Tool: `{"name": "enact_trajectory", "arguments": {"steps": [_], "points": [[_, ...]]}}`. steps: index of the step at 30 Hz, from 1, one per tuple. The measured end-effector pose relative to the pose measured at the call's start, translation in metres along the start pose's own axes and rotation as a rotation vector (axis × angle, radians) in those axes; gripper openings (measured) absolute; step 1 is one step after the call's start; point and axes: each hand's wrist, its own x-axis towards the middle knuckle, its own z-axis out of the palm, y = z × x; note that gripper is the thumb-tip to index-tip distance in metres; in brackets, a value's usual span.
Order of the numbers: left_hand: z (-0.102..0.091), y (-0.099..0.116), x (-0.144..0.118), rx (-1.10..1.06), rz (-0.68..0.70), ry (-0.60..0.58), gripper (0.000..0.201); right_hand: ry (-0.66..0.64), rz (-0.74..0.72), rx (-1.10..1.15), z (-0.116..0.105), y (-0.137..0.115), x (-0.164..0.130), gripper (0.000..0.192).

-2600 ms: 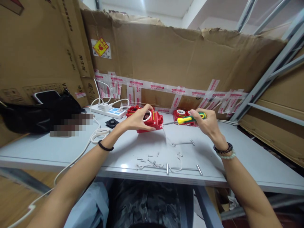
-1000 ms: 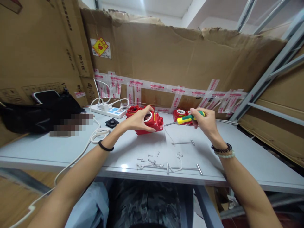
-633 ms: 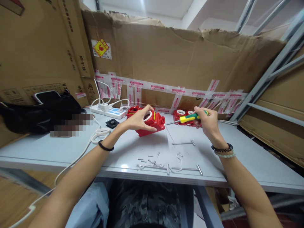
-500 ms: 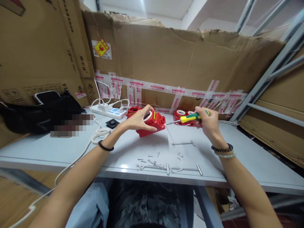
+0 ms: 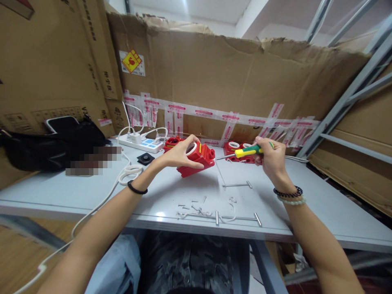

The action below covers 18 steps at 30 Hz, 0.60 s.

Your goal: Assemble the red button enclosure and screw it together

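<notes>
My left hand (image 5: 179, 154) grips a red plastic housing (image 5: 199, 160) with a white ring on top, tilted up on the grey table (image 5: 92, 192). My right hand (image 5: 272, 160) holds a yellow and green screwdriver (image 5: 246, 151) level, its metal tip against the housing's right side. A thin white string hangs from the housing toward the table. Another red part (image 5: 237, 148) lies behind the screwdriver, and one more red part (image 5: 172, 142) sits behind my left hand.
Loose screws (image 5: 191, 205), metal rods (image 5: 237, 217) and a second rod (image 5: 236, 185) lie near the front edge. A white power strip (image 5: 141, 143) with cables, a black round piece (image 5: 145, 157) and a black bag (image 5: 52, 147) sit at left. Cardboard walls (image 5: 232, 81) enclose the back.
The red housing has tipped further up on its left edge. My right hand has shifted slightly right and turned the screwdriver, its tip still at the housing.
</notes>
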Motion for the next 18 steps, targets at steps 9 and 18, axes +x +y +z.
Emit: {"name": "enact_trajectory", "arguments": {"steps": [9, 18], "points": [[-0.0002, -0.0019, -0.0005, -0.006, -0.008, -0.001, 0.067, 0.018, 0.013, -0.007, -0.0027, -0.0015, 0.0007, 0.024], [0.0014, -0.0039, 0.0006, -0.010, -0.006, -0.002, 0.067, 0.212, -0.142, -0.058, -0.0052, -0.0022, 0.0028, 0.024]]}}
